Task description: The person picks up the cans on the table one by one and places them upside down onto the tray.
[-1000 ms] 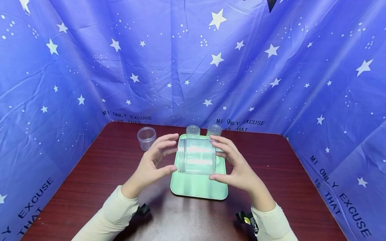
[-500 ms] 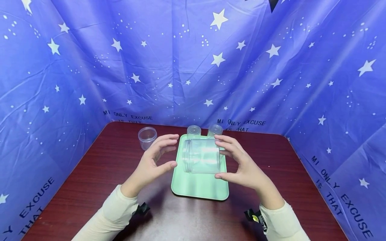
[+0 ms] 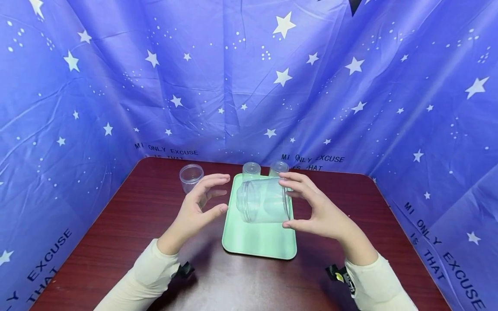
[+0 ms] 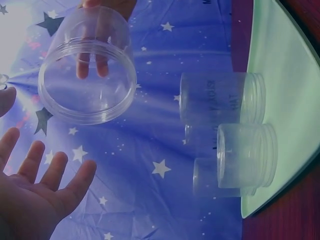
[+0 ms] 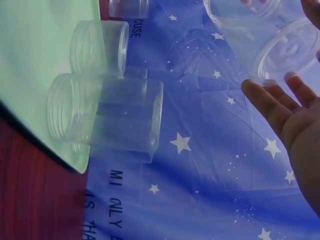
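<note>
A clear plastic jar [image 3: 268,203] lies sideways in the air over the green tray [image 3: 258,244], its threaded mouth towards the left. My right hand [image 3: 317,207] holds it at the base end, thumb below and fingers above. In the left wrist view the open mouth of the jar [image 4: 50,100] faces the camera, and two fingertips of the other hand show through its wall. My left hand [image 3: 196,209] is apart from the jar, fingers spread and slightly bent, with nothing in it. The right wrist view shows right-hand fingertips [image 5: 252,89] at the jar's base edge.
Clear jars [image 3: 251,169] stand mouth down on the tray's far part; a larger jar [image 5: 132,115] and a smaller jar [image 5: 100,50] show in the right wrist view. Left of the tray, a short clear jar [image 3: 191,178] stands on the dark red table [image 3: 136,207]. Starry blue cloth [image 3: 249,86] surrounds the table.
My right hand has moved the jar to the right, away from the left hand's fingertips, and its mouth has turned slightly towards the camera. The left hand has stayed nearly still.
</note>
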`<state>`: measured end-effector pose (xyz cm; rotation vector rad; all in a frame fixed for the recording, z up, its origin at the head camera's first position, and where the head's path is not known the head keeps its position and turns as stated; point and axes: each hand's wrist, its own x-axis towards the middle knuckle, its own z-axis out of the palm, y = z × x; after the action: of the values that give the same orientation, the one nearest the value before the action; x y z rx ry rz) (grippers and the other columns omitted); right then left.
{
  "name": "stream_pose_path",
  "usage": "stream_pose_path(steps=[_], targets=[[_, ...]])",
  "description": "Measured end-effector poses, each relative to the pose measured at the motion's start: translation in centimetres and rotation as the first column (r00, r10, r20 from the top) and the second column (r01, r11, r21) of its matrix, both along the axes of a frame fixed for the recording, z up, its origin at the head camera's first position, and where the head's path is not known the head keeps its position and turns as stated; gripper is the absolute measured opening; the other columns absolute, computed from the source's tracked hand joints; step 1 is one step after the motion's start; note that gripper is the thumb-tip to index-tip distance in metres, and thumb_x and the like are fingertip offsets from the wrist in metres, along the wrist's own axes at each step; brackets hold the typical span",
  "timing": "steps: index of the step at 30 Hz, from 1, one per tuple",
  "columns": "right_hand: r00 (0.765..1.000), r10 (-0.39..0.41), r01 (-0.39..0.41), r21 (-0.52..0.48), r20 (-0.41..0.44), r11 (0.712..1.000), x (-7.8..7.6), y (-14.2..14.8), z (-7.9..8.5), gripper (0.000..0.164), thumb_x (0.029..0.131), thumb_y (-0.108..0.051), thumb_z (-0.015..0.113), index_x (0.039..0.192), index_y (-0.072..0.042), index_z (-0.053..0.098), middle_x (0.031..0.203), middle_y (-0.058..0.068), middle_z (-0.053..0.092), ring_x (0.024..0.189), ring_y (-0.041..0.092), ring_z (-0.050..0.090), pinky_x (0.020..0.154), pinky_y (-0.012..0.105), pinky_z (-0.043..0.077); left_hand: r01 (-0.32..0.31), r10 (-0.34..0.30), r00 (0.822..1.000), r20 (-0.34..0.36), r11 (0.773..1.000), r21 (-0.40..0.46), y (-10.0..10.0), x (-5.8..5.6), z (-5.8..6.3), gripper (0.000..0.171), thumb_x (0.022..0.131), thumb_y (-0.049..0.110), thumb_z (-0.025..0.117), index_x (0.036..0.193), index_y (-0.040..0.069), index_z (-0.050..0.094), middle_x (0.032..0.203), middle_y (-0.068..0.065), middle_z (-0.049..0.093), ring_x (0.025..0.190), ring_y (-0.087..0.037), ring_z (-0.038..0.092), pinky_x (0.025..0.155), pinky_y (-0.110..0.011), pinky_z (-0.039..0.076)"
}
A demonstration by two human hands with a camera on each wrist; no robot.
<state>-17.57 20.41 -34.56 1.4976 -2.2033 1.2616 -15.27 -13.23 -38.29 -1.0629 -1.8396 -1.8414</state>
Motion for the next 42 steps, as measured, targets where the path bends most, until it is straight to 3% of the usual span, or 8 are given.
stream_pose_path(steps=[10, 16, 27, 33, 42], targets=[[0.997, -0.072, 0.071, 0.136, 0.002, 0.988, -0.3, 0.9, 0.3, 0.092, 0.071, -0.008, 0.094, 0.151, -0.007, 0.046, 0.157, 0.01, 0.037, 0.144, 0.021, 0.039, 0.108, 0.022, 0.045, 0.008, -0.007, 1.0, -0.009, 0.999, 0.032, 0.1, -0.1, -0.1, 0.054, 0.086, -0.009, 0.075, 0.136, -0.007, 0.055, 0.142, -0.023, 0.053, 0.136, -0.028, 0.052, 0.102, -0.047, 0.053], [0.989, -0.147, 0.143, 0.274, -0.004, 0.951, -0.3, 1.0, 1.0, 0.091, 0.076, -0.023, 0.093, 0.153, -0.02, 0.045, 0.16, 0.001, 0.035, 0.146, 0.019, 0.038, 0.114, 0.022, 0.038, 0.013, -0.013, 1.0, -0.012, 0.999, 0.038, 0.2, -0.1, -0.1, 0.053, 0.086, -0.008, 0.075, 0.135, -0.008, 0.054, 0.142, -0.022, 0.054, 0.135, -0.028, 0.053, 0.101, -0.05, 0.053], [0.977, -0.208, 0.207, 0.418, -0.044, 0.885, -0.2, 1.1, 2.1, 0.092, 0.077, -0.033, 0.092, 0.154, -0.034, 0.042, 0.16, -0.004, 0.035, 0.143, 0.015, 0.043, 0.108, 0.044, 0.047, 0.017, -0.016, 1.0, -0.008, 0.999, 0.042, 0.2, -0.1, 0.0, 0.052, 0.087, -0.006, 0.075, 0.134, -0.008, 0.055, 0.141, -0.023, 0.054, 0.135, -0.028, 0.053, 0.102, -0.048, 0.053], [0.973, -0.226, 0.217, 0.467, -0.037, 0.857, -0.2, 1.0, 2.1, 0.092, 0.077, -0.033, 0.091, 0.154, -0.037, 0.041, 0.159, -0.009, 0.034, 0.141, 0.016, 0.044, 0.107, 0.044, 0.048, 0.021, -0.02, 1.0, -0.018, 0.999, 0.047, 0.1, -0.1, 0.0, 0.05, 0.088, -0.006, 0.074, 0.133, -0.009, 0.055, 0.141, -0.023, 0.054, 0.135, -0.027, 0.053, 0.101, -0.047, 0.053], [0.974, -0.226, 0.207, 0.525, -0.028, 0.826, -0.1, 0.6, 2.3, 0.089, 0.077, -0.035, 0.091, 0.152, -0.038, 0.043, 0.161, -0.002, 0.036, 0.143, 0.019, 0.042, 0.106, 0.045, 0.049, 0.02, -0.02, 1.0, 0.003, 0.999, 0.036, 0.1, 0.0, 0.0, 0.05, 0.088, -0.004, 0.075, 0.134, -0.008, 0.055, 0.142, -0.024, 0.053, 0.135, -0.028, 0.052, 0.101, -0.051, 0.053]])
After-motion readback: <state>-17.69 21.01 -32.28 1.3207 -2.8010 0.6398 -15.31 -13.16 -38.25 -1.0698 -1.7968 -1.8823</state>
